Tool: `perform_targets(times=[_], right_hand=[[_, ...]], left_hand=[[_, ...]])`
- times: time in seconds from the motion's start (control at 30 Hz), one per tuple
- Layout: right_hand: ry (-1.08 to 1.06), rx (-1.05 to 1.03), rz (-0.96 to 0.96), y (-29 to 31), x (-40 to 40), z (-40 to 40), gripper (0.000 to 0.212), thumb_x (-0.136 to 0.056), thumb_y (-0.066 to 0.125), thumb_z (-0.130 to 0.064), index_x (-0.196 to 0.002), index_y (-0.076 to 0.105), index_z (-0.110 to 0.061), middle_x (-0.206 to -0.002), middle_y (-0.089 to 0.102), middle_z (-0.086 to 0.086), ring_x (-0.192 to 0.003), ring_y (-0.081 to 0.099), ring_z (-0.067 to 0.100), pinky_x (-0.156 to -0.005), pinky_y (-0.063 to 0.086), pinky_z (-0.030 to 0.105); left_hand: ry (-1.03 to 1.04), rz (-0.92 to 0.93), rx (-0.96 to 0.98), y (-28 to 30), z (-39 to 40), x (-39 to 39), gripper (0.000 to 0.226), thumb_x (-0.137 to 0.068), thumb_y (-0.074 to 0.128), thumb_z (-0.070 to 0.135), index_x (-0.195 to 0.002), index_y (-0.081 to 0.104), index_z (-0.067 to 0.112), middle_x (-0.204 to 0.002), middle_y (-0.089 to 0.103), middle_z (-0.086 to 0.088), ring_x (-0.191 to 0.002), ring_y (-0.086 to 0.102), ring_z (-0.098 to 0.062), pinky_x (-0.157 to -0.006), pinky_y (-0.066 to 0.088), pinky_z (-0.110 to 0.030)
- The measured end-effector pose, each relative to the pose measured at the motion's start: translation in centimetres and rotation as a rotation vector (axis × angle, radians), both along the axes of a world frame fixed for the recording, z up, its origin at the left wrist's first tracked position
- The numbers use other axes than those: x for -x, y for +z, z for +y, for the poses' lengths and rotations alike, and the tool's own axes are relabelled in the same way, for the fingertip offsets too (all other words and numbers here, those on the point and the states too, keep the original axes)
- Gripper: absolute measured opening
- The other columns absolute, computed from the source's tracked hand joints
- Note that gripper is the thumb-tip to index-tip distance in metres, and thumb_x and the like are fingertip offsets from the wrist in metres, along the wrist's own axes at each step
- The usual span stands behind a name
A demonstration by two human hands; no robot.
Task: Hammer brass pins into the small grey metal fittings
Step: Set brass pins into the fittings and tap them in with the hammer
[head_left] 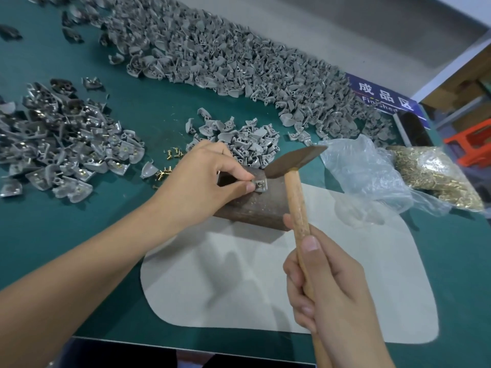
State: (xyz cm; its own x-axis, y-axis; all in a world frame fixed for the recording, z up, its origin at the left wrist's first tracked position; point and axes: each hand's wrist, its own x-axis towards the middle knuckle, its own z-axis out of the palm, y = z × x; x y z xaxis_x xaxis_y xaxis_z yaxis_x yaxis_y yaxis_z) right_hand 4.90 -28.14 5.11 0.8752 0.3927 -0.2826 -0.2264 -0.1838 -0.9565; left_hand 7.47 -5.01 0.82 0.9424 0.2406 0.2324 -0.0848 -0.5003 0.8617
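On top of a dark rusty metal block (255,205) lies a small grey fitting (260,185) with a brass pin in it. My left hand (202,181) pinches that fitting between thumb and forefinger. My right hand (329,285) grips the wooden handle of a hammer (297,200); its dark head (295,160) hangs just above and right of the fitting. Loose brass pins (170,162) lie on the green table left of my left hand.
A long heap of grey fittings (212,54) runs across the back, a small heap (244,142) sits behind the block, and pinned fittings (66,144) lie at the left. A clear bag (372,171) and a bag of brass pins (435,173) sit right. A grey mat (239,282) underlies the block.
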Motion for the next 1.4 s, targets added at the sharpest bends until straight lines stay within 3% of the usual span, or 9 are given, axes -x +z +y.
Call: perform_targets(times=[0.2, 0.73, 0.87, 0.97, 1.07, 1.17, 1.23, 1.3, 1.4], right_hand=[[0.021, -0.007, 0.003, -0.5, 0.1, 0.1, 0.034, -0.093, 0.051, -0.050, -0.117, 0.075, -0.044, -0.067, 0.043, 0.003, -0.044, 0.027, 0.012, -0.045, 0.022, 0.017], [0.054, 0.050, -0.074, -0.3, -0.1, -0.3, 0.036, -0.094, 0.052, -0.056, -0.112, 0.072, -0.032, -0.068, 0.042, 0.002, -0.047, 0.026, 0.013, -0.044, 0.022, 0.019], [0.014, 0.036, -0.112, -0.2, 0.2, -0.2, 0.031, -0.099, 0.050, -0.048, -0.116, 0.073, -0.037, -0.068, 0.041, 0.004, -0.049, 0.027, 0.014, -0.044, 0.021, 0.020], [0.010, 0.028, -0.022, 0.5, -0.6, -0.6, 0.025, -0.098, 0.061, -0.051, -0.112, 0.076, -0.037, -0.066, 0.045, 0.002, -0.045, 0.028, 0.011, -0.044, 0.020, 0.019], [-0.106, -0.020, -0.061, 1.5, -1.3, -1.2, 0.038, -0.088, 0.054, -0.050, -0.114, 0.077, -0.034, -0.066, 0.046, 0.003, -0.042, 0.028, 0.011, -0.043, 0.023, 0.017], [-0.177, -0.043, -0.104, 1.8, -1.4, -1.3, 0.032, -0.098, 0.051, -0.044, -0.116, 0.076, -0.036, -0.066, 0.046, 0.003, -0.042, 0.030, 0.012, -0.042, 0.025, 0.017], [-0.149, -0.018, -0.074, 1.5, -1.5, -1.3, 0.029, -0.107, 0.047, -0.033, -0.113, 0.075, -0.031, -0.067, 0.047, 0.003, -0.043, 0.030, 0.012, -0.043, 0.022, 0.019], [-0.097, 0.018, -0.014, 1.0, -1.3, -1.0, 0.026, -0.109, 0.045, -0.025, -0.105, 0.070, -0.016, -0.068, 0.047, 0.002, -0.043, 0.030, 0.011, -0.043, 0.018, 0.020], [-0.036, 0.042, 0.072, 0.4, -0.8, -0.4, 0.026, -0.109, 0.044, -0.025, -0.097, 0.062, -0.009, -0.068, 0.045, 0.003, -0.043, 0.028, 0.012, -0.043, 0.017, 0.020]], left_hand=[[0.004, 0.015, 0.005, 0.0, -0.1, 0.0, 0.005, -0.081, 0.084, 0.035, -0.081, 0.079, 0.036, -0.086, 0.064, 0.007, -0.098, 0.053, -0.012, -0.084, 0.043, -0.029], [0.002, 0.012, 0.003, -0.1, 0.1, 0.1, 0.004, -0.081, 0.083, 0.037, -0.082, 0.079, 0.037, -0.086, 0.064, 0.008, -0.099, 0.054, -0.012, -0.086, 0.044, -0.032], [0.003, 0.012, -0.006, -0.1, 0.1, 0.1, 0.004, -0.081, 0.083, 0.038, -0.082, 0.079, 0.038, -0.086, 0.063, 0.007, -0.098, 0.053, -0.012, -0.087, 0.044, -0.031], [0.011, 0.002, -0.015, -0.2, 0.0, 0.0, 0.004, -0.081, 0.082, 0.037, -0.082, 0.078, 0.038, -0.085, 0.063, 0.006, -0.098, 0.053, -0.012, -0.086, 0.044, -0.030], [0.003, -0.006, -0.026, -0.3, 0.0, 0.0, 0.006, -0.081, 0.082, 0.037, -0.082, 0.077, 0.039, -0.086, 0.062, 0.009, -0.098, 0.053, -0.011, -0.086, 0.045, -0.030], [-0.016, -0.021, -0.051, -0.4, 0.1, 0.0, 0.006, -0.081, 0.081, 0.040, -0.086, 0.077, 0.042, -0.087, 0.063, 0.011, -0.100, 0.054, -0.009, -0.090, 0.045, -0.029], [-0.026, -0.032, -0.072, -0.5, 0.3, -0.1, 0.008, -0.080, 0.082, 0.041, -0.087, 0.078, 0.040, -0.088, 0.065, 0.013, -0.099, 0.056, -0.007, -0.091, 0.046, -0.030], [-0.032, -0.030, -0.066, -0.5, 0.5, -0.1, 0.013, -0.078, 0.084, 0.041, -0.089, 0.078, 0.037, -0.090, 0.066, 0.014, -0.099, 0.058, -0.004, -0.091, 0.047, -0.028], [0.012, -0.065, -0.020, -0.6, 0.8, -0.5, 0.012, -0.086, 0.079, 0.037, -0.096, 0.078, 0.031, -0.096, 0.067, 0.017, -0.100, 0.061, -0.002, -0.089, 0.048, -0.022]])
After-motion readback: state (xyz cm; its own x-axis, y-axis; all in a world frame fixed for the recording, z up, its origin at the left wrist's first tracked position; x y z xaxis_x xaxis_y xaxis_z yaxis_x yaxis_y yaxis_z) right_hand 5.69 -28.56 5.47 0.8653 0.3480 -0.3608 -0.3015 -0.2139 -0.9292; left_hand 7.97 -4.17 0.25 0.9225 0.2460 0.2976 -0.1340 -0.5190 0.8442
